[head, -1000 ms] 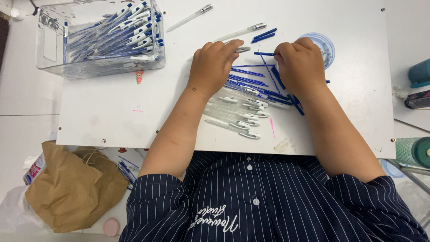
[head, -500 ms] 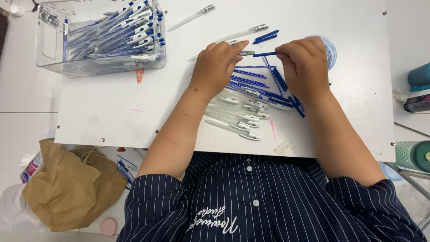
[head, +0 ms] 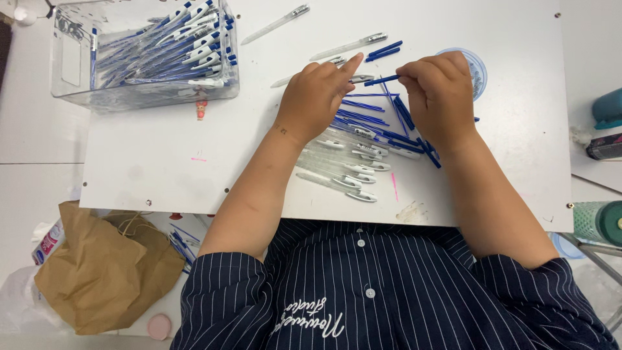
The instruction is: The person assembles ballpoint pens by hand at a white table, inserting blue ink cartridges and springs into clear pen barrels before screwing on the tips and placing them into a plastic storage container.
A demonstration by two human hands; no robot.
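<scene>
We see a white board on pale tables; our right hand pinches a blue pen part; our left hand seems to grip a clear barrel; a clear bin stands well apart.

A clear plastic box stands at the far left corner of the white board, rectangular and see-through, filled with blue and white pens; a pale label sits on its left wall. Below the board's left edge a crumpled brown paper bag lies on the table. Just beside the bag's left side, a small white packet with red and blue print pokes out. No screens or signs show anywhere.
</scene>
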